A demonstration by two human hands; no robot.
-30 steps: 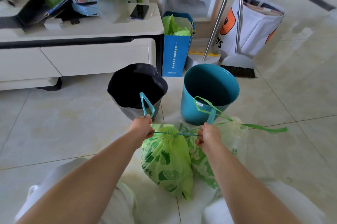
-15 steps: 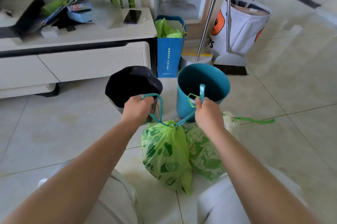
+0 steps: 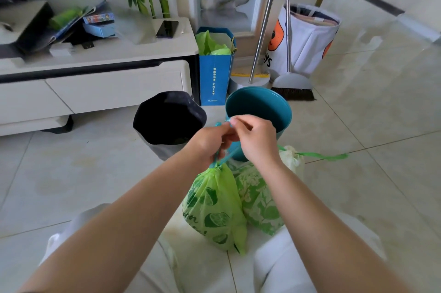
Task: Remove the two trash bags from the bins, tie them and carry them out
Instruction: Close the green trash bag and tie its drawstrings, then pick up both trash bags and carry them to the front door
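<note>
Two green printed trash bags stand on the floor between my knees: the left bag with its neck gathered shut, and the right bag behind it. My left hand and my right hand meet above the left bag, both pinching its teal drawstring. A green drawstring from the right bag trails to the right. Behind stand the black bin and the teal bin, both without a bag.
A white low cabinet stands at the left with a phone on top. A blue paper bag, a broom with dustpan, and a white fabric basket line the wall. Open tiled floor lies to the right.
My hands have come together from apart, rising above the left bag with the teal drawstring ends. The bag's neck is drawn up beneath them.
</note>
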